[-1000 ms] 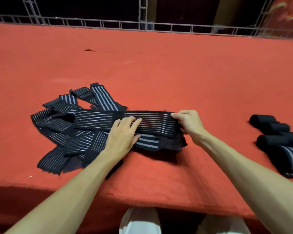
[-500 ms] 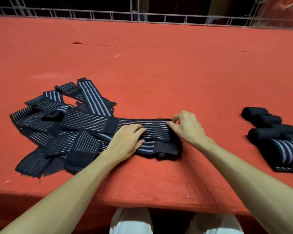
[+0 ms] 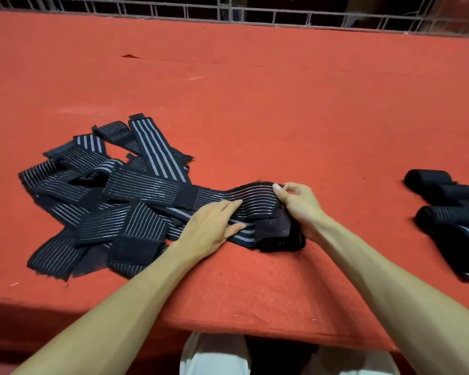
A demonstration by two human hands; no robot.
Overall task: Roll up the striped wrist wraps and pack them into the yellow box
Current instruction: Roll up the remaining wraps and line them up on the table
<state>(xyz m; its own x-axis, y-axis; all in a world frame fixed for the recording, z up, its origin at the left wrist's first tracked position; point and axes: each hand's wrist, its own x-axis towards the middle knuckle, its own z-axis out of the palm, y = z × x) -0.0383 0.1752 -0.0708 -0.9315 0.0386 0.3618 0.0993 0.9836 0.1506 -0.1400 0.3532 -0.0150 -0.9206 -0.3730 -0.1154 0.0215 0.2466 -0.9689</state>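
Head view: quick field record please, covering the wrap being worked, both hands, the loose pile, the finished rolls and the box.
wrap in work: black elastic wrist wrap with thin white stripes, lying across the pile's right end
left hand: flat on that wrap, fingers straight
right hand: pinches the wrap's right end, which is raised
loose pile: unrolled striped wraps, overlapping, left of the hands
rolled wraps: several, far right on the red cloth table
yellow box: not in view

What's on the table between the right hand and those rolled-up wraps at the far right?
Nothing: in the head view, only bare red cloth lies between the right hand and the rolled wraps.
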